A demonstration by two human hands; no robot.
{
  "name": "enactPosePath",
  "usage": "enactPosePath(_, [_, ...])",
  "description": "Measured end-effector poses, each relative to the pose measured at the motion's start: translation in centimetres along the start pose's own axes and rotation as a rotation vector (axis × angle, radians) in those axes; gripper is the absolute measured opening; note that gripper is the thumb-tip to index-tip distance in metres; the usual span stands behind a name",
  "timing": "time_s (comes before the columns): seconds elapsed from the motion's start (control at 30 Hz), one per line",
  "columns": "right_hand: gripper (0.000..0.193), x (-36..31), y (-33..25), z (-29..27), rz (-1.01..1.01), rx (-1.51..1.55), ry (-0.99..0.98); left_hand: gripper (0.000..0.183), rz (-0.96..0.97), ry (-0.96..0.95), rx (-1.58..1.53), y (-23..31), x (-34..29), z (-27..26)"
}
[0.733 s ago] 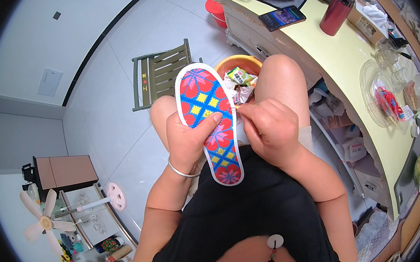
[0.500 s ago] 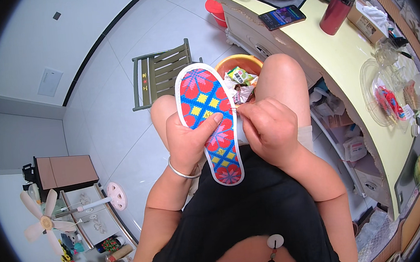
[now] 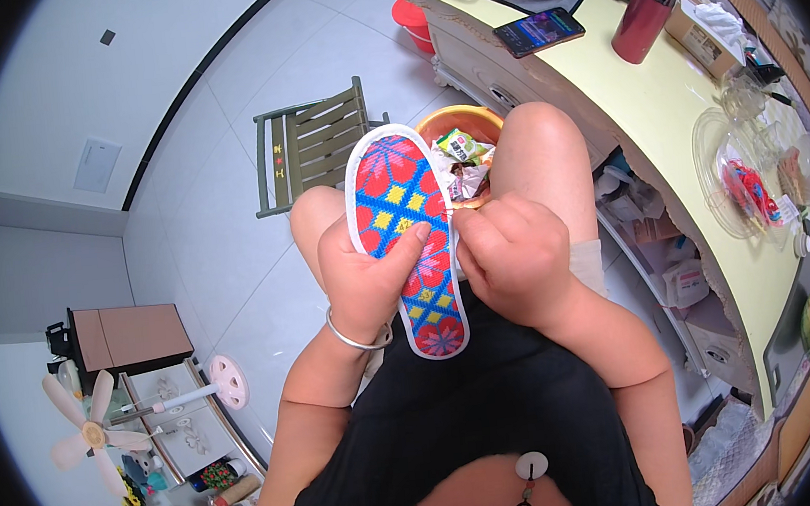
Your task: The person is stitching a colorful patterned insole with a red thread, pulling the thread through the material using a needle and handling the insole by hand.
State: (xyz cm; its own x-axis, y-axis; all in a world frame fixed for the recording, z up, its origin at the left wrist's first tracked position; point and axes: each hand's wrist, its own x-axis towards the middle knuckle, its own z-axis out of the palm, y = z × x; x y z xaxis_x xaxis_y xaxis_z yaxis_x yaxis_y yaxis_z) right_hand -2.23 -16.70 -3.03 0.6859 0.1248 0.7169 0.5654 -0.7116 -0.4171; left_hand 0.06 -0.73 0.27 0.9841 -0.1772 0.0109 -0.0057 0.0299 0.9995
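Note:
An embroidered shoe insole (image 3: 435, 265), red and blue with yellow diamonds and a white rim, is held upright over my lap. My left hand (image 3: 361, 274) grips it from the left side, its thumb pressed on the patterned face and the other fingers hidden behind. Against the insole's right edge, my right hand (image 3: 516, 251) is closed with curled fingers; anything small pinched there is hidden from view.
Beyond my knees stand a yellow bin (image 3: 463, 118) of wrappers and a green slatted folding stool (image 3: 314, 145). To the right, a curved table (image 3: 714, 264) bears a phone (image 3: 538, 31), a red flask (image 3: 644, 15) and a clear tray of red thread (image 3: 748, 189). A fan (image 3: 92, 435) is at left.
My right hand has turned slightly and come closer against the insole's right edge; the red bit seen at its fingertips before is now hidden. The left hand keeps its hold.

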Motion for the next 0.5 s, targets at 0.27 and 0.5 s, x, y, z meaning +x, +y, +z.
enactPosePath(0.27, [0.011, 0.6, 0.2, 1.1, -0.055, -0.049, 0.028, 0.015, 0.237, 0.046, 0.180, -1.1, 0.3, 0.1])
enactPosePath(0.5, [0.007, 0.7, 0.6, 1.8, -0.045, 0.010, 0.046, 0.014, 0.476, -0.002, 0.402, -1.4, 0.9, -0.4])
